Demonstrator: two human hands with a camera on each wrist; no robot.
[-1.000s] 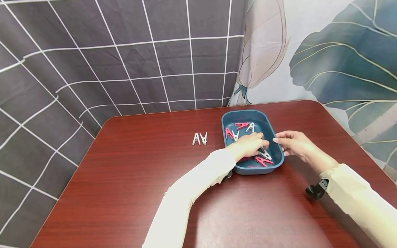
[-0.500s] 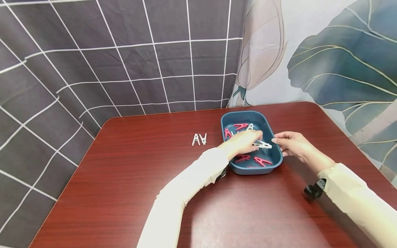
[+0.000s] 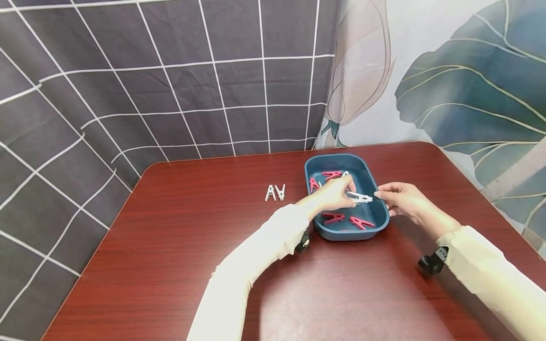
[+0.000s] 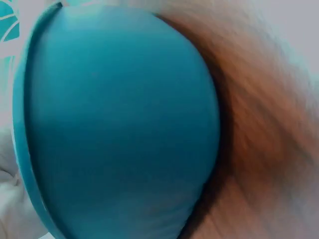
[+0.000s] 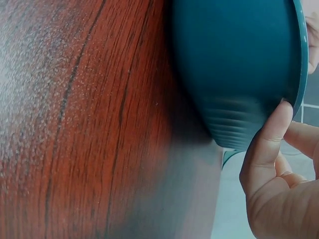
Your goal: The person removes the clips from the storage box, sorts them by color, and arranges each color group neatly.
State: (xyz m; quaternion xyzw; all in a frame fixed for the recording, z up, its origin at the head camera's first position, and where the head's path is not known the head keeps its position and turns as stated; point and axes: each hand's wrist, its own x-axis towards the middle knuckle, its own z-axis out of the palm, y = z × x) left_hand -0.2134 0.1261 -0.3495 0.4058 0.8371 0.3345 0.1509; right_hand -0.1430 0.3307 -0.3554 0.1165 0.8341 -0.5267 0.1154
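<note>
A blue plastic bin [image 3: 341, 235] stands on the table, with several red and white clothespins inside. My left hand [image 3: 330, 194] reaches over its left side and pinches a white clothespin [image 3: 360, 198] between thumb and fingers, the far end pointing right. Opposite, my right hand [image 3: 403, 201] grips the bin's right rim; in the right wrist view its thumb [image 5: 271, 134] presses against the outer wall. Red clothespins [image 3: 361, 222] lie near the bin's front end, and another red clothespin [image 3: 332, 174] lies toward the back. The left wrist view is mostly filled by the bin's outer wall [image 4: 119, 99].
Two white clothespins [image 3: 275, 192] lie side by side on the reddish-brown table [image 3: 192, 227], left of the bin. A dark grid-patterned curtain [image 3: 192, 90] hangs behind the table, and a floral curtain [image 3: 448, 94] hangs at the back right.
My left hand has lifted a white clothespin up from the bin's right side and drawn slightly left with it. The right hand keeps its grip on the rim.
</note>
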